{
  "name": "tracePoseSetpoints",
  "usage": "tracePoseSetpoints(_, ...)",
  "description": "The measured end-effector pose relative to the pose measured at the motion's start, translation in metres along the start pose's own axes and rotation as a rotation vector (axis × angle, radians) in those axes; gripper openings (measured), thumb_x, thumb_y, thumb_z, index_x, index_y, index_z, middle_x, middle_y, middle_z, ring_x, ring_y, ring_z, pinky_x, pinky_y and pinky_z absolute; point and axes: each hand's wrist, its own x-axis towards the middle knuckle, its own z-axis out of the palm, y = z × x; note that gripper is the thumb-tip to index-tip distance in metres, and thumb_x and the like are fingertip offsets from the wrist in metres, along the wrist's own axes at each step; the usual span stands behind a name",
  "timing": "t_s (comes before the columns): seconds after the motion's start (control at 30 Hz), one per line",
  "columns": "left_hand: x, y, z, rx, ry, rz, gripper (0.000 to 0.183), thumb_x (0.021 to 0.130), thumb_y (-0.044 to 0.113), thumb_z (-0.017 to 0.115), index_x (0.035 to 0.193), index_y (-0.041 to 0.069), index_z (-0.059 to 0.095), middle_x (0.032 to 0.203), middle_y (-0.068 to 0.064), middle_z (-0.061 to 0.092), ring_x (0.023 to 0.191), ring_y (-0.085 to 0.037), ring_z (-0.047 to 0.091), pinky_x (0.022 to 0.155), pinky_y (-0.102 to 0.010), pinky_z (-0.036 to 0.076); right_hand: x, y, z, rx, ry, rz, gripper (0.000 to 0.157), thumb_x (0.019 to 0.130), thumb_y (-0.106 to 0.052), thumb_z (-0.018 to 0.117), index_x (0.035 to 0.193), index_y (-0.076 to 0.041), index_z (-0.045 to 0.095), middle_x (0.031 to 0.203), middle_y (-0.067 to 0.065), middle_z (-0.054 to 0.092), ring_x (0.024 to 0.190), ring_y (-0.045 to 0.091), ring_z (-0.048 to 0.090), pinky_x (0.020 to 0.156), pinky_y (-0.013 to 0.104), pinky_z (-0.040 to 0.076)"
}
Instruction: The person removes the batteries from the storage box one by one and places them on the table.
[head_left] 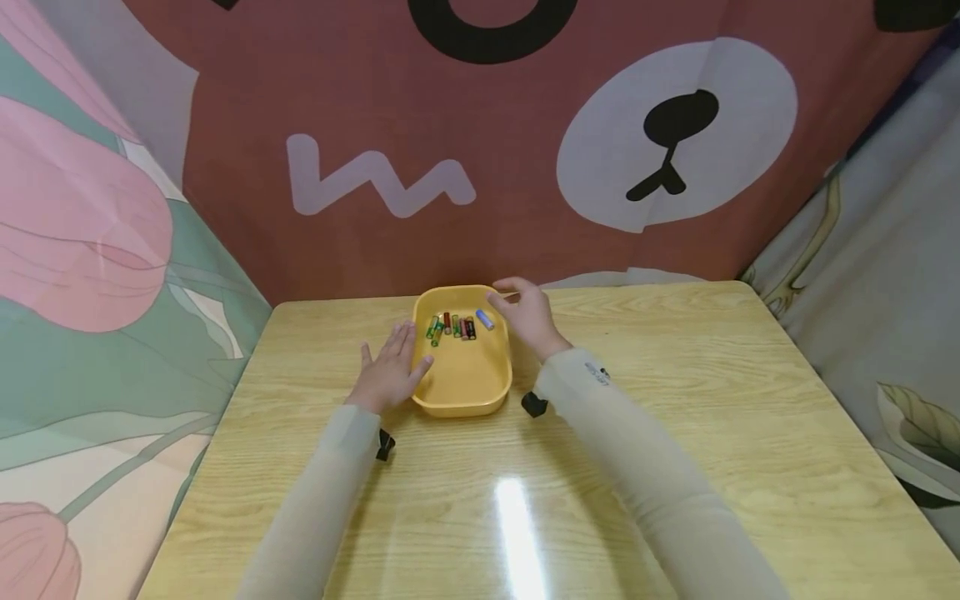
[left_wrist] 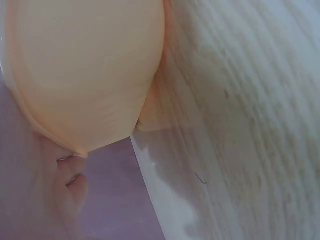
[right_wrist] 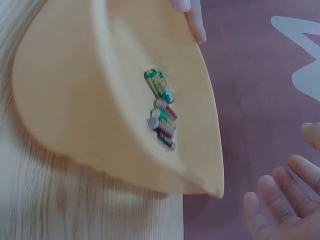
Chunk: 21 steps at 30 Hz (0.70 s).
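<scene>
A yellow plastic tray (head_left: 462, 379) holds several small batteries (head_left: 456, 327), green, red and dark, clustered in its far half. A blue battery (head_left: 485, 319) lies apart from them, near the far right corner. My left hand (head_left: 386, 371) rests against the tray's left side, fingers extended and thumb at the rim; its fingertips (right_wrist: 196, 22) show at the far rim in the right wrist view. Over the right rim is my right hand (head_left: 527, 317), its fingers loosely bent with nothing seen between them. The right wrist view shows those fingers (right_wrist: 280, 200) spread beside the tray.
The tray stands on a light wooden table (head_left: 675, 375), close to its back edge. Behind rises a reddish-brown cloth (head_left: 510, 142) with a cartoon animal. Patterned curtains (head_left: 90, 250) hang at both sides. Dark wrist cameras (head_left: 534, 405) sit below the sleeves.
</scene>
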Motion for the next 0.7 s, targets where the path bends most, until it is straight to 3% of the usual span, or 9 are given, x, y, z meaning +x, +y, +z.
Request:
tracePoseSetpoints(0.37,0.001,-0.001,0.001,0.036,-0.008,-0.004,0.079,0.092,0.065,0.002,0.151,0.013,-0.006,0.156,0.0,-0.009,0.143,-0.018,-0.006,0.107,-0.062,-0.007,0.012,-0.012,0.025,0.12,-0.023,0.04,0.033,0.091,-0.032,0.063,0.115,-0.011,0.064,0.115,0.004,0.061,0.098,0.02,0.058,0.081,0.034,0.05)
tracePoseSetpoints(0.53,0.0,0.0,0.002,0.005,-0.002,0.003,0.078,0.093,0.063,0.005,0.151,0.012,-0.005,0.157,-0.001,-0.008,0.143,-0.018,-0.005,0.106,-0.061,-0.01,0.016,-0.015,0.037,0.117,-0.024,0.058,0.033,0.09,-0.031,0.064,0.116,-0.01,0.064,0.113,0.005,0.062,0.093,0.021,0.06,0.07,0.034,0.052)
tracePoseSetpoints(0.7,0.001,-0.001,0.005,-0.015,0.029,0.016,0.078,0.094,0.063,0.005,0.151,0.011,-0.001,0.158,-0.004,-0.002,0.144,-0.02,-0.002,0.106,-0.062,-0.01,0.022,-0.013,0.047,0.096,-0.022,0.038,0.032,0.088,-0.027,0.068,0.115,-0.011,0.064,0.11,0.006,0.062,0.093,0.021,0.06,0.075,0.032,0.052)
